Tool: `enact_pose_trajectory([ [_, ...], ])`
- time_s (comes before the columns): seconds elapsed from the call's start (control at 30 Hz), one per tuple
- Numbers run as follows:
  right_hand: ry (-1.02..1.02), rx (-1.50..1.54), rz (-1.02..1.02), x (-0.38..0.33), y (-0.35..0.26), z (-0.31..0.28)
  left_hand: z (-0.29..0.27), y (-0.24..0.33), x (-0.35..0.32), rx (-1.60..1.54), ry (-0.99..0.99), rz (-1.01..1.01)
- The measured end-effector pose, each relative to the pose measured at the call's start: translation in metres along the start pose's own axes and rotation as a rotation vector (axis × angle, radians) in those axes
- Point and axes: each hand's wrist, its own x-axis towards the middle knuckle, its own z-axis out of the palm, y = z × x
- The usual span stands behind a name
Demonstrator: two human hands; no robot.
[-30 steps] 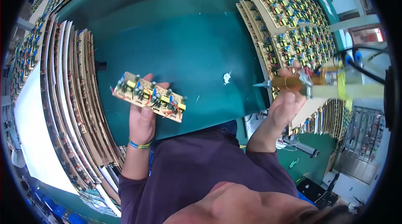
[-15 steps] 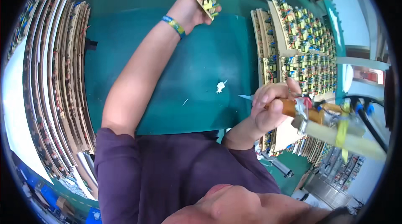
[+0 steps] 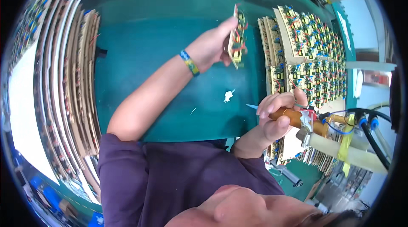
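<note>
1. Holding a narrow circuit board (image 3: 239, 38), the left hand (image 3: 212, 44) is what I see first on my feed, well out in front of the body.
2. I read that grasp as thumb near the upper end and fingers near the lower part, with the bare side of the board toward the palm.
3. The board stands on edge over the green mat (image 3: 148, 48), its components facing right; I cannot tell whether its lower end touches the surface.
4. I see the left forearm slant up and to the right from a bent elbow, with a blue and yellow wristband (image 3: 189, 62) around the wrist.
5. My view puts the right hand (image 3: 274, 110) lower and closer to the body, elbow bent, grasping an amber dispenser (image 3: 285, 116) with curled fingers above and the thumb below.
6. I see its pale nozzle (image 3: 251, 106) pointing left, near a white dab (image 3: 228, 95) on the mat but apart from it.
7. Behind the grip, I make out a thick pale hose (image 3: 361, 155) wrapped with yellow tape (image 3: 347, 142).
8. I have the board between the left wrist and the right-hand stack of populated panels (image 3: 316, 36), clear of that stack.
</note>
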Motion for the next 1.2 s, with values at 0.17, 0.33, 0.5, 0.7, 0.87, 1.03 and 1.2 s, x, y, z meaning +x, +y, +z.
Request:
enact_pose_trajectory([
  [0.17, -0.064, 0.070, 0.040, -0.003, -0.010, 0.003, 0.007, -0.028, -0.092, -0.034, -0.071, 0.160],
  [0.33, -0.161, 0.209, 0.099, -0.009, -0.026, 0.025, 0.000, -0.047, -0.167, -0.057, -0.016, 0.274],
  [0.5, -0.281, 0.272, 0.172, -0.010, -0.044, 0.037, -0.012, -0.065, -0.195, -0.069, 0.049, 0.250],
  [0.7, -0.326, 0.271, 0.144, 0.004, -0.049, 0.064, -0.020, -0.090, -0.198, 0.074, 0.141, 0.343],
  [0.87, -0.372, 0.228, 0.177, 0.010, -0.046, 0.074, -0.014, -0.089, -0.200, -0.003, 0.112, 0.303],
  [1.03, -0.402, 0.239, 0.196, 0.012, -0.036, 0.079, -0.014, -0.087, -0.202, -0.080, 0.103, 0.290],
  [1.2, -0.417, 0.255, 0.182, 0.010, -0.039, 0.080, -0.018, -0.084, -0.201, -0.066, 0.062, 0.282],
])
